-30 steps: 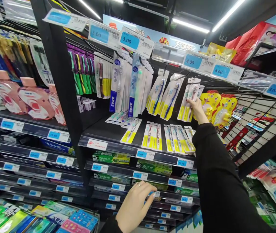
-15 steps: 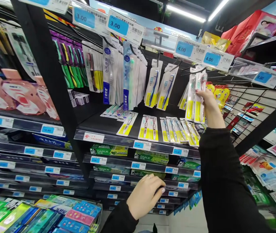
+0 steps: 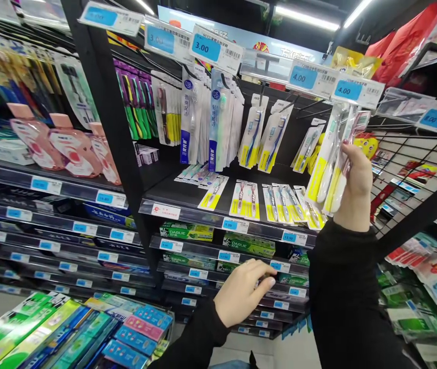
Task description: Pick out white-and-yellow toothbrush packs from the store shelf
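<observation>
My right hand point(image 3: 356, 179) grips packaged toothbrushes point(image 3: 328, 161) with clear fronts and yellow lower ends, thumb on the front, just beneath a 4.00 price tag point(image 3: 357, 92). At least two packs show, tilted; whether they still touch the hook cannot be made out. Left of them, another toothbrush pack point(image 3: 307, 146) hangs on its own. Lower down, my left hand point(image 3: 243, 289) hovers in front of the toothpaste shelves, fingers curled loosely with the thumb apart, holding nothing I can see. Toothbrush packs point(image 3: 244, 199) lie flat on the black shelf between the hands.
Rows of hanging toothbrushes point(image 3: 220, 123) fill the hooks to the left. Pink mouthwash bottles point(image 3: 73, 146) stand beyond a black post point(image 3: 116, 154). Stacked toothpaste boxes point(image 3: 49, 333) sit at lower left. A black wire grid point(image 3: 406, 169) borders the right side.
The packs in my right hand have come nearer and tilted, apart from the pack left hanging. The view has shifted left; my left hand keeps much the same pose.
</observation>
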`<state>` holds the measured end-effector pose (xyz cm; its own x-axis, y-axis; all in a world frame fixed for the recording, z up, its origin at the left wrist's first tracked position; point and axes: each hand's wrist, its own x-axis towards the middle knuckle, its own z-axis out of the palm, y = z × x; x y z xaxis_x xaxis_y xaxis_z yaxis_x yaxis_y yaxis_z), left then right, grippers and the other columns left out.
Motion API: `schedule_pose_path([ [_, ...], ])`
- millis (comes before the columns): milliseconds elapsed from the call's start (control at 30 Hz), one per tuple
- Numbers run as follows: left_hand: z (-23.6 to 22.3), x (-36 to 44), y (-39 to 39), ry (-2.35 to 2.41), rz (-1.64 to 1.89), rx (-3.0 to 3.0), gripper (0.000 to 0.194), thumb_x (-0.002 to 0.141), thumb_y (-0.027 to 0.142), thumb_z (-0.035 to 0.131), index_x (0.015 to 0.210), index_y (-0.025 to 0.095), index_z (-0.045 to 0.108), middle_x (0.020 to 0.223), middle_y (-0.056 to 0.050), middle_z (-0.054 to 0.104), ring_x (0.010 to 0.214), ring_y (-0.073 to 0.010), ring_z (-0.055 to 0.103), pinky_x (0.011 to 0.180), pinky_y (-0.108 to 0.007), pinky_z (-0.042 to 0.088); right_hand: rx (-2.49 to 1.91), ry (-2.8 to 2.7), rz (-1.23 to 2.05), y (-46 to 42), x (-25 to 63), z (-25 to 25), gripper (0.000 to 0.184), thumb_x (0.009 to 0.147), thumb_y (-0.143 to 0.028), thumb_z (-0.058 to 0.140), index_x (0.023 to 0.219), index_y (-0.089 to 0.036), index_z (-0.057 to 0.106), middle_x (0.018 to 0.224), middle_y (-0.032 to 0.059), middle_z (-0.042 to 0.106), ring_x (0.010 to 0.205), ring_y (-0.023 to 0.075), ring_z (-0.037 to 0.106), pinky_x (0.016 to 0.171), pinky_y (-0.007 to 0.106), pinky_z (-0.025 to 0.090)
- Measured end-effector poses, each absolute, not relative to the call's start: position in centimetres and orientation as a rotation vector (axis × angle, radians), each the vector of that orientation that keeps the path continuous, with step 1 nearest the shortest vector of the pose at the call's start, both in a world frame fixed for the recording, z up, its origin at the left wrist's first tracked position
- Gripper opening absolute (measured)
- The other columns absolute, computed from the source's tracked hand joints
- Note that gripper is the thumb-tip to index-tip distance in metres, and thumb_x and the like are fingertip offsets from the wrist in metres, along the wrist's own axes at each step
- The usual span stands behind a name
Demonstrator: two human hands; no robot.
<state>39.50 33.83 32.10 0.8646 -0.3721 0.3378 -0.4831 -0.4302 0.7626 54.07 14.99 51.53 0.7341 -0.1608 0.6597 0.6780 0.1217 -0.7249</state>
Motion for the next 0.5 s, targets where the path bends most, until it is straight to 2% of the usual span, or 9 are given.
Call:
schedule_pose_path([
  [100, 33.7, 39.8, 33.7, -0.575, 0.096, 1.812, 0.033, 0.095, 0.040, 0.042, 0.111, 0.019, 0.062, 0.107, -0.007, 0.067, 0.096, -0.0201, 0.061, 0.088, -0.034, 0.047, -1.313, -0.496, -0.614, 15.7, 53.0, 51.1, 0.023, 0.067, -0.039, 0.058, 0.087, -0.026, 0.060, 0.097, 0.0051, 0.066, 0.100, 0.0248, 0.063, 0.078, 0.039, 0.057],
  [167, 34.7, 40.0, 33.6, -0.571, 0.056, 1.576, 0.046, 0.094, 0.051, 0.039, 0.121, 0.018, 0.057, 0.113, -0.011, 0.064, 0.098, -0.0219, 0.061, 0.088, -0.036, 0.049, -1.287, -0.510, -0.568, 16.4, 51.8, 50.1, 0.024, 0.066, -0.039, 0.060, 0.086, -0.026, 0.060, 0.095, 0.0042, 0.066, 0.095, 0.0240, 0.064, 0.077, 0.038, 0.057],
  [233, 35.6, 40.0, 33.6, -0.573, 0.012, 1.294, 0.064, 0.088, 0.065, 0.037, 0.129, 0.018, 0.049, 0.122, -0.014, 0.059, 0.102, -0.0257, 0.060, 0.083, -0.040, 0.054, -1.255, -0.512, -0.498, 17.5, 50.3, 48.3, 0.027, 0.063, -0.037, 0.064, 0.086, -0.024, 0.061, 0.092, 0.0031, 0.066, 0.086, 0.0218, 0.065, 0.074, 0.037, 0.057],
  [300, 36.2, 40.0, 33.7, -0.551, -0.058, 1.089, 0.074, 0.081, 0.072, 0.044, 0.133, 0.020, 0.044, 0.129, -0.015, 0.054, 0.105, -0.0291, 0.060, 0.076, -0.040, 0.058, -1.281, -0.502, -0.423, 18.9, 48.7, 45.9, 0.030, 0.062, -0.035, 0.068, 0.089, -0.023, 0.062, 0.088, 0.0012, 0.067, 0.077, 0.0190, 0.064, 0.068, 0.034, 0.056],
  [400, 36.0, 39.9, 33.9, -0.449, -0.137, 1.075, 0.066, 0.078, 0.059, 0.062, 0.131, 0.023, 0.044, 0.127, -0.013, 0.056, 0.098, -0.0289, 0.064, 0.060, -0.032, 0.060, -1.368, -0.463, -0.315, 21.0, 46.7, 41.9, 0.036, 0.064, -0.036, 0.072, 0.097, -0.024, 0.062, 0.087, 0.0004, 0.067, 0.075, 0.0188, 0.063, 0.065, 0.032, 0.055],
  [500, 34.5, 40.0, 34.1, -0.318, -0.126, 1.120, 0.054, 0.081, 0.044, 0.065, 0.127, 0.023, 0.048, 0.117, -0.011, 0.062, 0.079, -0.0250, 0.068, 0.043, -0.028, 0.057, -1.357, -0.369, -0.245, 22.3, 46.0, 38.8, 0.037, 0.069, -0.039, 0.069, 0.101, -0.024, 0.061, 0.089, 0.0016, 0.068, 0.082, 0.0212, 0.064, 0.069, 0.034, 0.055],
])
